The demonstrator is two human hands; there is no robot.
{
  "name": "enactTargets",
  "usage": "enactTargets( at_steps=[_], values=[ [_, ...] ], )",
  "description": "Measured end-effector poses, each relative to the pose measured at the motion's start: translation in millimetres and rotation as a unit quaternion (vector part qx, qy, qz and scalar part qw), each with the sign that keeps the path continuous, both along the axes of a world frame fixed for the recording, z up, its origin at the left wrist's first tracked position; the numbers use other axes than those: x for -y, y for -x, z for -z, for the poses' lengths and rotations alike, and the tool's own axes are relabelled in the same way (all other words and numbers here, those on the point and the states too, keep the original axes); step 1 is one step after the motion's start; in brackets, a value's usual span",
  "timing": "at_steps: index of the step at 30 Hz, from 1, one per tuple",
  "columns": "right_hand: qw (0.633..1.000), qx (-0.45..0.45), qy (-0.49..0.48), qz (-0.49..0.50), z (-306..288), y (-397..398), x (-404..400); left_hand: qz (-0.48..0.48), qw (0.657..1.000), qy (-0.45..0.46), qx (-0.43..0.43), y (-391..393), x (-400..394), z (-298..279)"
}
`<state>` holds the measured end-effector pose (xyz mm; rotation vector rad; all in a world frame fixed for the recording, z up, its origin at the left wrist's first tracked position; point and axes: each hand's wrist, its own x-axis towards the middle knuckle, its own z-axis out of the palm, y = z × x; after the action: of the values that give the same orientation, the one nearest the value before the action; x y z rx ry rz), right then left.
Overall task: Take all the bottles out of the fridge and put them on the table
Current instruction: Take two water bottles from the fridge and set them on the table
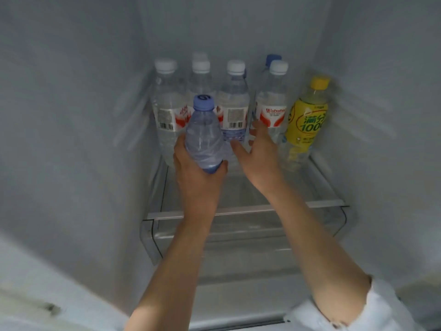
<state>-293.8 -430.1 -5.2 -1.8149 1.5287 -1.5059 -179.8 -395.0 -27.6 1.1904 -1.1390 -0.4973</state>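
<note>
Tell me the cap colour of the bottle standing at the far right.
Yellow: the far-right bottle has a yellow cap, clearest in the head view.

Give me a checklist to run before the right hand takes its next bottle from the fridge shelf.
1. Left hand grips the blue-capped bottle securely: ok, fingers wrapped round its lower body.
2. Right hand free: ok, fingers spread, holding nothing.
3. Target within reach: ok, the right hand is at the white-capped bottles.
4. Neighbours upright: ok, including the yellow bottle.
5. Back row count: cannot tell, caps partly hidden.
6. Table space ready: cannot tell, the table is out of view.
</note>
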Motion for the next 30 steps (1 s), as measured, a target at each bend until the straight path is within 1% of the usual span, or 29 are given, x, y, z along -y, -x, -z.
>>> enactTargets(
  at_steps=[7,10,13,18,24,30],
  values=[
    [0.996,0.075,-0.023,-0.034,11,-20,26,0.010,0.998,-0.019,-0.063,-7,6,1],
    [0.994,0.095,-0.033,-0.032,17,-27,35,-0.010,0.999,-0.002,-0.046,-6,7,-2],
    [0.993,0.116,-0.018,-0.027,21,-27,43,-0.010,0.999,0.010,-0.032,-7,7,-1],
    [0.995,0.095,-0.007,-0.022,22,-21,48,-0.019,0.999,-0.013,-0.037,-9,8,3],
    [0.995,0.095,0.000,-0.022,24,-16,36,-0.029,0.998,-0.025,-0.040,-12,7,3],
    [0.995,0.098,0.018,-0.001,24,-6,12,-0.022,0.999,-0.012,-0.041,-12,0,3]
  ],
)
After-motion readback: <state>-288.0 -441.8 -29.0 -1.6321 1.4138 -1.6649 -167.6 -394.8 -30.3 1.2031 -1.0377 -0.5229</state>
